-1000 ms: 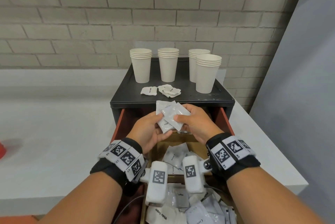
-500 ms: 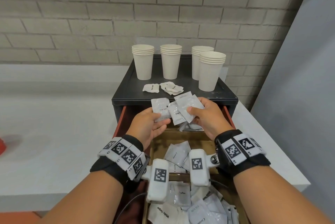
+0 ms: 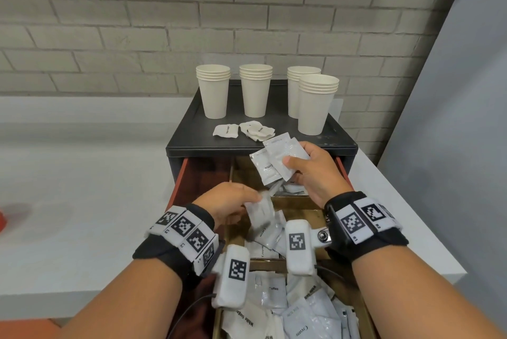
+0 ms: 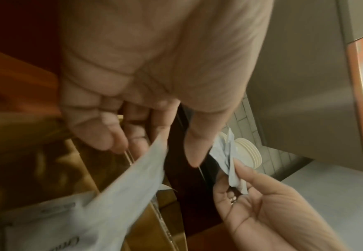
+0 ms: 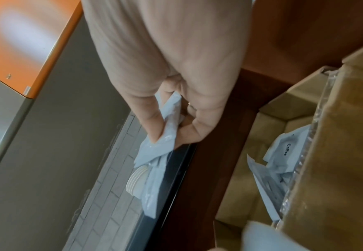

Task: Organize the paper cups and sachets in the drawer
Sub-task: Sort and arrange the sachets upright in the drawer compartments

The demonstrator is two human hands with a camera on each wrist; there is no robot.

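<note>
My right hand pinches a fan of white sachets above the back of the open drawer; the right wrist view shows the same bundle of sachets between thumb and fingers. My left hand holds one sachet lower down, over the middle cardboard compartment, seen as a blurred sachet at the fingertips. More sachets fill the near compartments. Several stacks of paper cups stand on the black cabinet top.
Crumpled sachets lie on the cabinet top in front of the cups. A white counter runs to the left and right of the cabinet. A brick wall stands behind, a grey panel at the right.
My left hand has come away from the bundle with one sachet and dropped toward the drawer. My right hand has stayed up with the rest, shifted slightly right.
</note>
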